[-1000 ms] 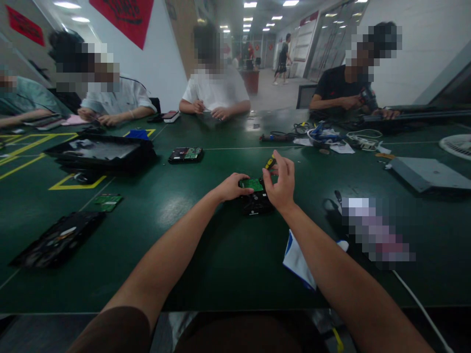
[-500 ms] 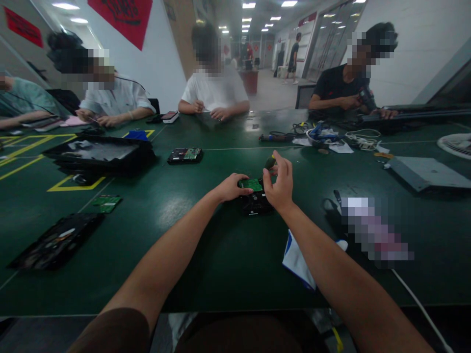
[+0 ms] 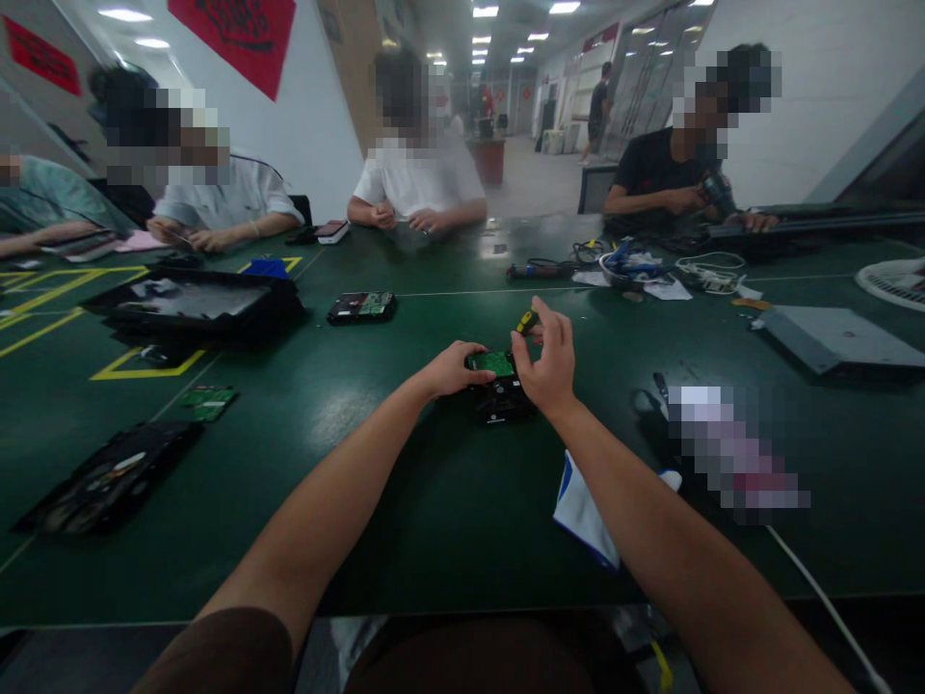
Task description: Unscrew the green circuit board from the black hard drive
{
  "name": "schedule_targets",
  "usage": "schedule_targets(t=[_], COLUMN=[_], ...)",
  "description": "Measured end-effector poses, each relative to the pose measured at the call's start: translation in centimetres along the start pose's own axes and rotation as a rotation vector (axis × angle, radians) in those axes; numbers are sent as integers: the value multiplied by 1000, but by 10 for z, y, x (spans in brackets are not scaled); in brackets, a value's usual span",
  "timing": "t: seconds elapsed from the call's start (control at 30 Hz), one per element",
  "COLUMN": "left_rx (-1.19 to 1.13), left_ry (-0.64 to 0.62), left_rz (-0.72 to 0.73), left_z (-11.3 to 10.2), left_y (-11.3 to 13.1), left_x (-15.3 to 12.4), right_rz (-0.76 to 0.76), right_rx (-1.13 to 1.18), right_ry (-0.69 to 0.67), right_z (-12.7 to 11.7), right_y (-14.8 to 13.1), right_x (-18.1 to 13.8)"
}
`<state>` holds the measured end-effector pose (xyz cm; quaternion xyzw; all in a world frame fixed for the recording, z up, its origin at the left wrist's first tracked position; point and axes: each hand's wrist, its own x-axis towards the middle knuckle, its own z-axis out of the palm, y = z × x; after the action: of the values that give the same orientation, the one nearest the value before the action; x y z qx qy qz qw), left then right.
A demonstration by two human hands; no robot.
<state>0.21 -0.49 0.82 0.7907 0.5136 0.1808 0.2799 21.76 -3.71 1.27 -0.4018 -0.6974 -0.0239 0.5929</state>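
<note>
While braced, screwdriver [image 3: 527, 321] over drive [image 3: 501, 387]

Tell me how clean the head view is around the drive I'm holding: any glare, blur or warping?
Head view: ceiling lights glare off the green table left of the left hand; the hard drive is dim but readable; the screwdriver in the right hand is small and soft; edges bow from the wide lens; some areas are pixelated.

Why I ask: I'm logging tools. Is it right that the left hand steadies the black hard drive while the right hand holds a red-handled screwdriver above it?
Not quite. In the head view the screwdriver in the right hand has a yellow and black handle, not red. The left hand does steady the black hard drive.
</note>
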Motion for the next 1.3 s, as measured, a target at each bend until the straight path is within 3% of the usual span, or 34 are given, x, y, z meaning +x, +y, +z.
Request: schedule_targets(t=[1.3], left_rx=[21], left_ry=[-26], left_rz=[4], left_z=[-2], left_y=[0], left_x=[1], right_rz=[26], right_rx=[68], right_ry=[-89], right_z=[6], right_y=[6], right_x=[-4])
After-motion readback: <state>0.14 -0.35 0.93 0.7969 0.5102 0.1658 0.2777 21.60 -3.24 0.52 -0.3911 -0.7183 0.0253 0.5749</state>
